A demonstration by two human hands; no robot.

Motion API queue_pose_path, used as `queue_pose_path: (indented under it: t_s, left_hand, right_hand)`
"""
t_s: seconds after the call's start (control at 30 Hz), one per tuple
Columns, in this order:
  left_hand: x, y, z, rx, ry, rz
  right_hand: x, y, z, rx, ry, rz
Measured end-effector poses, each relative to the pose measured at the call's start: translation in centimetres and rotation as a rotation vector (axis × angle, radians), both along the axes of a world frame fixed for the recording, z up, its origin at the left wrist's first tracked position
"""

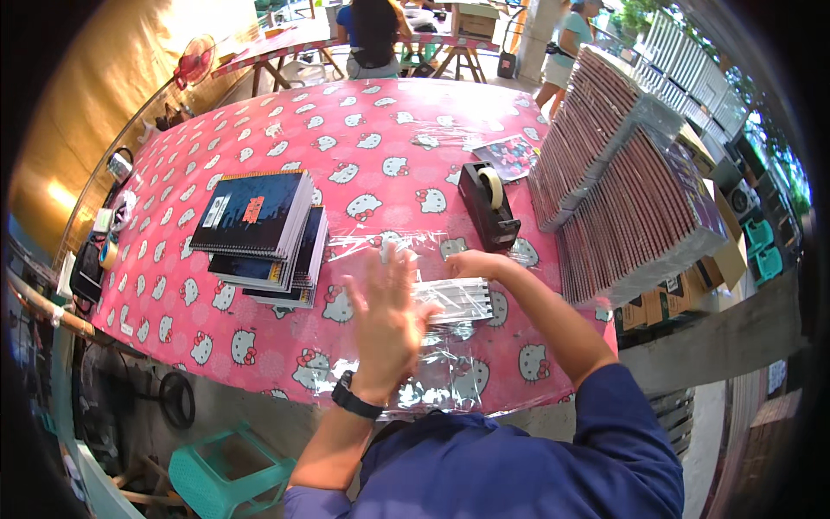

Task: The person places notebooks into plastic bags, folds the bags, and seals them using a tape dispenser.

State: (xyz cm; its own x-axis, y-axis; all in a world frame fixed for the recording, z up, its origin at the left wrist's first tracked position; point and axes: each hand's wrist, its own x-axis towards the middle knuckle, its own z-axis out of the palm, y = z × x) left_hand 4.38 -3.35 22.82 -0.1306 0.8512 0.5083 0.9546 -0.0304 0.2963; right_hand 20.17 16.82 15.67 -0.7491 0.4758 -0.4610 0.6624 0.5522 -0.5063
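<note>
In front of me on the pink table lies a white bundle (462, 303) with dark marks along its right end, partly covered by shiny clear plastic film (441, 372). My left hand (385, 316), with a black watch at the wrist, is over the bundle's left side, fingers spread and slightly blurred. My right hand (475, 264) bends in at the bundle's far edge with its fingers curled together. Whatever is between those fingers is too small to make out. Just beyond it stands a black tape dispenser (488, 208) with a roll of tape.
Spiral notebooks (251, 216) are piled on the left. Tall stacks of wrapped notebooks (622, 199) stand at the right edge. A colourful sheet (504, 157) lies behind the dispenser. A green stool (229, 471) is below left. Other people are further back.
</note>
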Motion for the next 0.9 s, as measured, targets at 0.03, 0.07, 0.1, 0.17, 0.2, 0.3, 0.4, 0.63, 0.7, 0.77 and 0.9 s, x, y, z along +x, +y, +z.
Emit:
queue_pose_path:
  t_s: [0.03,0.07,0.1,0.17,0.2,0.3,0.4,0.63,0.7,0.77,0.9]
  left_hand:
    - [0.8,-0.6,0.3,-0.13,0.048,-0.163]
    - [1.3,-0.9,0.3,-0.261,0.092,-0.328]
    - [1.5,-0.8,0.1,-0.259,0.067,-0.324]
    - [1.6,0.5,0.8,-0.305,0.183,-0.34]
    - [1.7,1.0,0.9,-0.354,0.296,-0.338]
    - [3.7,2.8,0.6,-0.185,0.319,-0.507]
    - [4.1,4.6,1.9,-0.326,0.185,-0.617]
    - [-1.1,2.0,3.8,0.083,-1.374,-0.672]
    - [-5.6,1.8,0.1,-0.05,-1.422,-0.744]
    - [-8.0,2.1,-4.0,-0.15,-1.353,-0.725]
    - [-5.9,2.5,-4.5,-0.154,-0.963,-0.58]
  right_hand:
    - [1.3,-1.4,0.3,0.037,0.184,-0.264]
    - [2.9,-2.7,0.1,0.073,0.362,-0.53]
    - [4.8,-3.9,-0.2,0.05,0.562,-0.655]
    - [7.8,-7.0,0.2,-0.008,0.855,-0.876]
    - [8.8,-9.0,0.0,-0.052,0.945,-0.97]
    - [10.6,-14.5,-2.4,-0.083,1.051,-1.121]
    - [10.9,-18.3,-5.2,-0.215,0.856,-0.816]
    - [4.8,-18.7,-8.9,-1.364,1.393,-0.887]
    - [2.7,-14.8,-5.5,-1.11,1.785,-1.039]
    - [2.8,-13.5,-0.2,-0.833,1.656,-0.688]
    - [2.5,-12.8,3.1,-0.204,1.254,-0.516]
